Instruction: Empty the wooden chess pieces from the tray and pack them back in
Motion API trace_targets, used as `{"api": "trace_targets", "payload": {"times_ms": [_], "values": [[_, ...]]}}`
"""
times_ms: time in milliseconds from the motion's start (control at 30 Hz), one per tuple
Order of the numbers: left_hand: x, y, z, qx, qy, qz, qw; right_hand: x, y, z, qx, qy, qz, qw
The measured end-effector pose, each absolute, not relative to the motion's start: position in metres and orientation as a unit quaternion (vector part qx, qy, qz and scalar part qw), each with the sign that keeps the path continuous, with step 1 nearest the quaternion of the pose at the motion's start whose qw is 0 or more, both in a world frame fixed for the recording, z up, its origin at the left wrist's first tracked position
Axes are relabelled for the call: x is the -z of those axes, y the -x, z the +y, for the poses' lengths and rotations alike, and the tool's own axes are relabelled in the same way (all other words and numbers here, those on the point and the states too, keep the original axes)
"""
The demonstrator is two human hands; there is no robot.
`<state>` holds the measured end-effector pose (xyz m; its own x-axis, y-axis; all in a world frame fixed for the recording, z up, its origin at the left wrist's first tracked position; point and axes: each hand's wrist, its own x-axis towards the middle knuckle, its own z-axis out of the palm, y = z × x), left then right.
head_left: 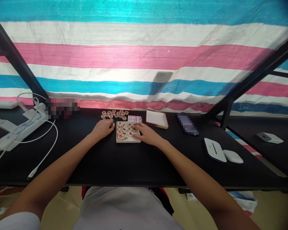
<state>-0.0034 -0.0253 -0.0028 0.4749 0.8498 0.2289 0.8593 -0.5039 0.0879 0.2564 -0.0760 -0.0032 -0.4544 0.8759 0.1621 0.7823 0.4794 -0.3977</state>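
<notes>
A shallow white box (134,140) sits on the black table (124,163) and holds several round wooden chess pieces (124,131) with red and black characters. My right hand (147,134) rests on the box's right side, its fingertips pinched on one piece (134,129) inside. My left hand (103,128) lies just left of the box, fingers curled, with a piece (112,124) at its fingertips. More loose pieces (114,114) lie in rows behind the box. A folded pink-checked sheet (134,118) lies just behind the box. The box lid (156,118) lies upside down to the right.
A white power strip (16,131) with cables lies at the left. Two white devices (222,152) sit at the right front, another (269,137) on the neighbouring table. A striped tarp (144,54) hangs behind. Black frame bars (252,78) slant at both sides.
</notes>
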Motion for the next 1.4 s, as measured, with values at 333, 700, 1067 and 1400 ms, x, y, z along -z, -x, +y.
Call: {"api": "trace_targets", "payload": {"times_ms": [333, 700, 1067, 1400], "values": [[-0.014, -0.004, -0.044, 0.288, 0.864, -0.412, 0.004, 0.008, -0.256, -0.074, -0.073, 0.473, -0.851, 0.214], [-0.008, -0.022, -0.065, 0.288, 0.917, -0.270, -0.050, -0.011, -0.243, -0.096, -0.081, 0.324, -0.902, 0.274], [-0.014, -0.027, -0.074, 0.293, 0.914, -0.274, -0.066, -0.010, -0.247, -0.091, -0.054, 0.323, -0.911, 0.252], [-0.009, -0.003, -0.040, 0.290, 0.847, -0.434, -0.097, -0.013, -0.269, -0.079, -0.082, 0.381, -0.903, 0.180]]}}
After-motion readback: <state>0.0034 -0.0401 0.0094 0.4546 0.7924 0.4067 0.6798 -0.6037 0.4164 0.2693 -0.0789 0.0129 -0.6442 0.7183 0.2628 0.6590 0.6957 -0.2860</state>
